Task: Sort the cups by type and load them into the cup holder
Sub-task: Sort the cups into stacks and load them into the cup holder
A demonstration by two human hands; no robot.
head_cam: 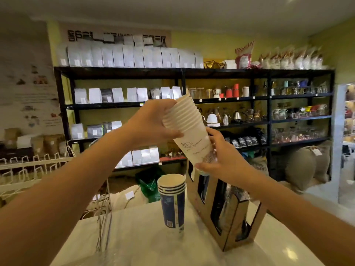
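Note:
A tall stack of white paper cups (189, 129) is held tilted in the air, its rims pointing up and left. My left hand (153, 121) grips the stack's upper rims. My right hand (222, 160) holds its lower end, just above the back of the brown cardboard cup holder (230, 212). The holder stands on the white counter and has dark window slots with cups inside. A short stack of blue paper cups (172, 200) stands upright on the counter, left of the holder.
A white wire rack (103, 217) stands at the counter's left edge. The white counter (149, 250) stretches toward me. Black shelves (192, 108) with bags, kettles and glassware fill the back wall, with sacks on the floor behind.

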